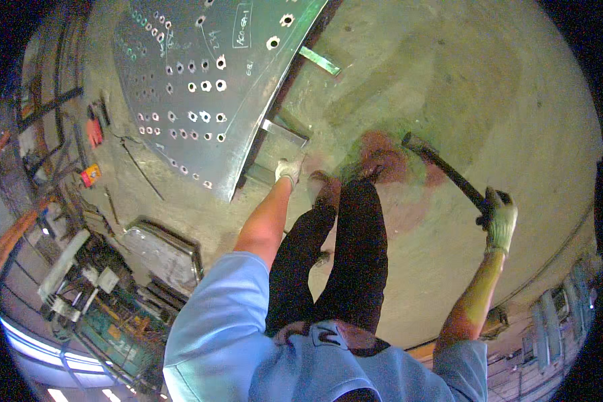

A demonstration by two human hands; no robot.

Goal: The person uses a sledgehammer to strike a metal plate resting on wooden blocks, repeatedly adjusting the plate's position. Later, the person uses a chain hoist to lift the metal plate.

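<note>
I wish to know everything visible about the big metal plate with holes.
The plate is dark grey and metal-looking, with rows of round, bright-rimmed holes and pale drawn marks. It lies at upper left, cut off by the picture's top. Flat bars jut past its right edge; the left hand is close but apart.

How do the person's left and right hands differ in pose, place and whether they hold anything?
The right hand grips a long dark tool, while the left hand shows no tool; its finger pose is too blurred to tell. The left hand is beside the edge of the holed metal plate; the right is well away from it, out to the person's right. Both are pale-gloved.
</note>
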